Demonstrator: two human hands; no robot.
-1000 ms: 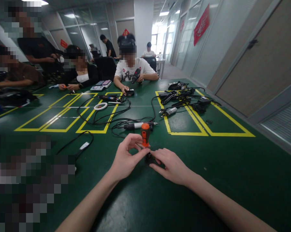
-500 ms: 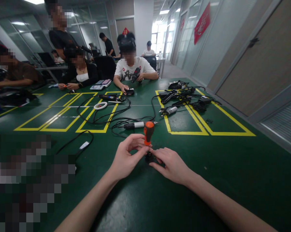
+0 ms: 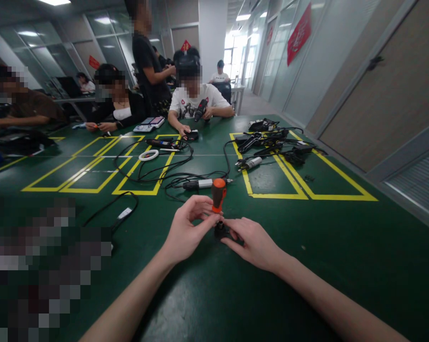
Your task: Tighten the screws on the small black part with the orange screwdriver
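Observation:
An orange and dark screwdriver (image 3: 219, 194) stands nearly upright, its handle on top. The fingers of my left hand (image 3: 186, 230) are closed round its lower end, just below the orange collar. Beneath it, a small black part (image 3: 220, 232) lies on the green table (image 3: 293, 304). My right hand (image 3: 252, 242) grips this part from the right with thumb and fingers, which partly cover it. Where the screwdriver's tip meets the part is too small to make out.
Just beyond my hands lies a grey and black corded tool (image 3: 198, 184). A second one (image 3: 252, 163) and tangled black cables (image 3: 271, 137) are further right. A white ring (image 3: 148, 155) lies left. Across the table, a seated person (image 3: 200, 102) holds a drill (image 3: 200, 110).
The screwdriver's handle leans slightly differently, while my hands hardly move. In the background, a standing person has moved to the right.

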